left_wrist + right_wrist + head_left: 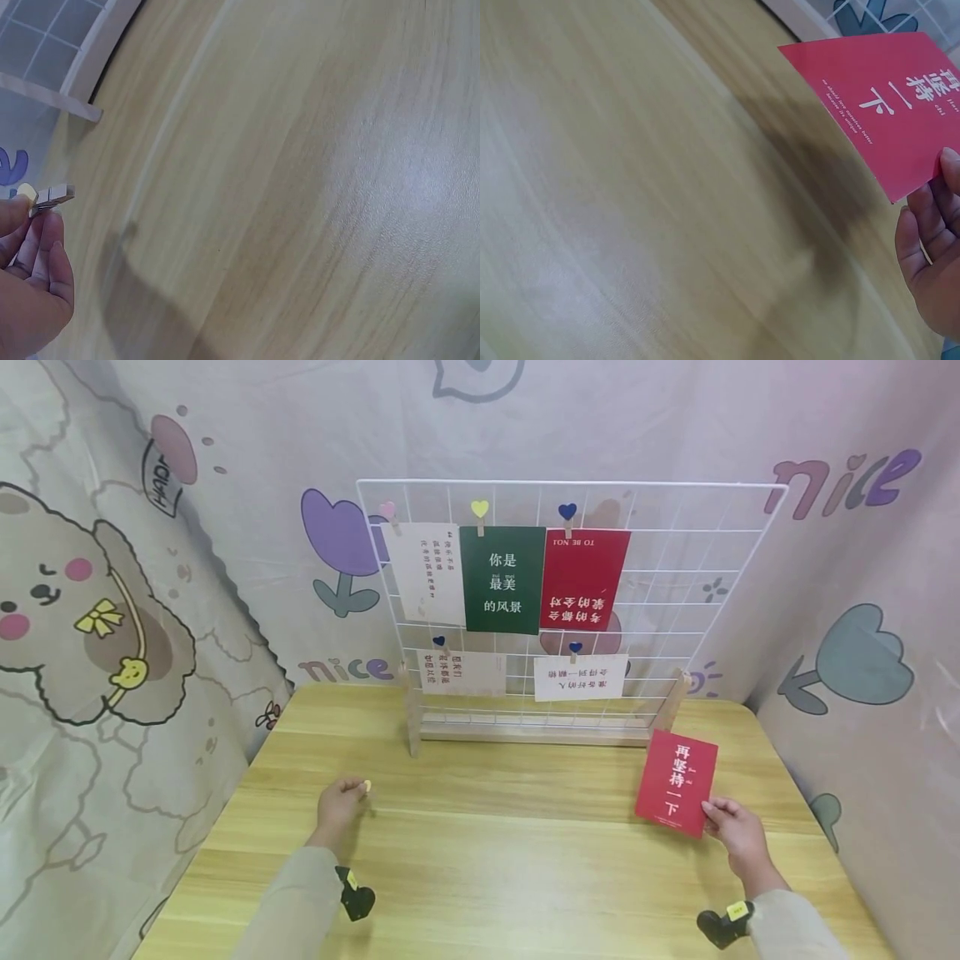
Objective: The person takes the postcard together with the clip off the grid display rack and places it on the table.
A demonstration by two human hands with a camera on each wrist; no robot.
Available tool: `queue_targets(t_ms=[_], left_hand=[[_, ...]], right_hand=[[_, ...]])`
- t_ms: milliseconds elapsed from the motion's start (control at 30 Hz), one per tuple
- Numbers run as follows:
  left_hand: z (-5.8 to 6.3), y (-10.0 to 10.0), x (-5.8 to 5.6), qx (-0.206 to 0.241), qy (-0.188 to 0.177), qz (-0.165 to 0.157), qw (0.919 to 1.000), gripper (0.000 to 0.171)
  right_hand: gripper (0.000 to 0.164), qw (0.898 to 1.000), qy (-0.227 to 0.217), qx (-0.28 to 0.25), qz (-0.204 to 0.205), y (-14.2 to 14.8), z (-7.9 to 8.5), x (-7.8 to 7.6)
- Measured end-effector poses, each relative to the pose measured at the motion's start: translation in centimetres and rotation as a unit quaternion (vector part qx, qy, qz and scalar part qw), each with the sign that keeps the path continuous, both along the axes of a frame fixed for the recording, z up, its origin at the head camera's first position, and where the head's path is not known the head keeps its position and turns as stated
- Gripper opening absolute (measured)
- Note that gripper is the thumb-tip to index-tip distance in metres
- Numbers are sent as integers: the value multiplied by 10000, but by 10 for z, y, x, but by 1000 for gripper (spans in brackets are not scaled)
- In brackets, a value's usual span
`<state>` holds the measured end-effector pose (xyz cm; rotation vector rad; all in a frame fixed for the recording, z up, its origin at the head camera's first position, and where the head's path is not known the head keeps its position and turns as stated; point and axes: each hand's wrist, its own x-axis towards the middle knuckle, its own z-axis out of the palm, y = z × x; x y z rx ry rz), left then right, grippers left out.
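Observation:
Between thumb and fingers, my left hand (339, 810) pinches a small wooden clothespin (56, 196) with a yellow end piece. That hand is over the left part of the table. On the right side, my right hand (738, 837) holds a red card (677, 783) with white lettering by its lower right edge, thumb on the front. The card is raised above the table and casts a shadow in the right wrist view. Behind both hands stands a white wire grid rack (675, 568) on wooden feet.
Clipped along the rack's upper row are a white card (427, 577), a green card (502, 602) and a red card with inverted text (585, 572). Two smaller white cards (581, 681) hang below. Heart-topped clothespins hold them. Patterned cloth (247, 427) surrounds the wooden table (480, 860).

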<state>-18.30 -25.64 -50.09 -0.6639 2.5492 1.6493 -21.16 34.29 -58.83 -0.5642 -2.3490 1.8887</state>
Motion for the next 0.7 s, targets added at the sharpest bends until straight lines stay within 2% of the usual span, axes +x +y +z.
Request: queue_targets(t_ms=[200, 400, 533, 700], left_hand=[[-5, -2, 0, 199, -90, 125, 9997, 29], [-9, -2, -1, 497, -137, 285, 9983, 29], [-10, -2, -2, 721, -171, 395, 9965, 29], [-11, -2, -2, 976, -153, 497, 9939, 27]], right_hand=[[39, 9993, -292, -120, 202, -3, 7, 10], [42, 9989, -418, 72, 194, -8, 14, 18], [39, 9988, -438, 126, 180, -16, 30, 24], [40, 9964, -588, 451, 409, -28, 54, 33]])
